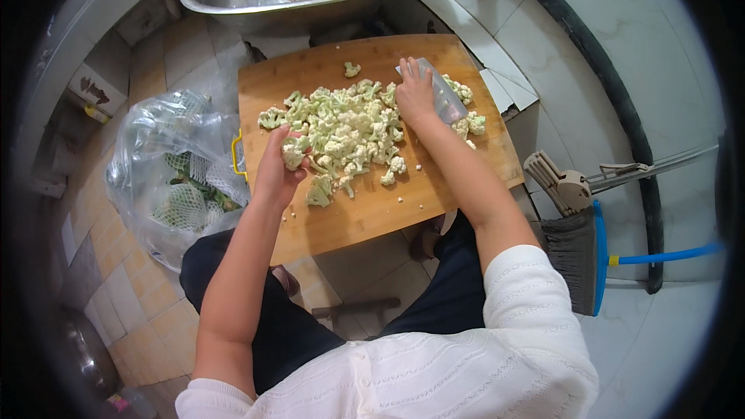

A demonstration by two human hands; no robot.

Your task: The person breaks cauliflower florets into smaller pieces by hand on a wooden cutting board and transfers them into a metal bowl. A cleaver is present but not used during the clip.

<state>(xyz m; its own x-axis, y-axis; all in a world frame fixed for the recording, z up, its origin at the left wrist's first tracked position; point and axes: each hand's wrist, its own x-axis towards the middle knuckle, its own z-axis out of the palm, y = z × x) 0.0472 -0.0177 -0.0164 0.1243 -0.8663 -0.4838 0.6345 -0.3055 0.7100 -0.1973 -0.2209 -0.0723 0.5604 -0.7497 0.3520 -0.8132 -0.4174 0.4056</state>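
My left hand [277, 171] holds a cauliflower floret [294, 150] at the left side of a wooden cutting board [361, 224]. Beside it, a heap of cut cauliflower florets [349, 128] covers the middle of the board. My right hand [416, 93] grips a wide metal cleaver blade [445, 96] near the board's right side, with its fingers laid over the blade. The cleaver's handle cannot be seen. More florets [476, 123] lie just right of the blade. One lone floret [352, 70] sits near the far edge.
Left of the board stands a clear plastic bag [134, 151] with net-wrapped vegetables [180, 206]. A metal basin [302, 3] is beyond the board. At right are a broom [573, 259], a folded mop head [559, 183] and a black pipe [617, 99] along the tiled wall.
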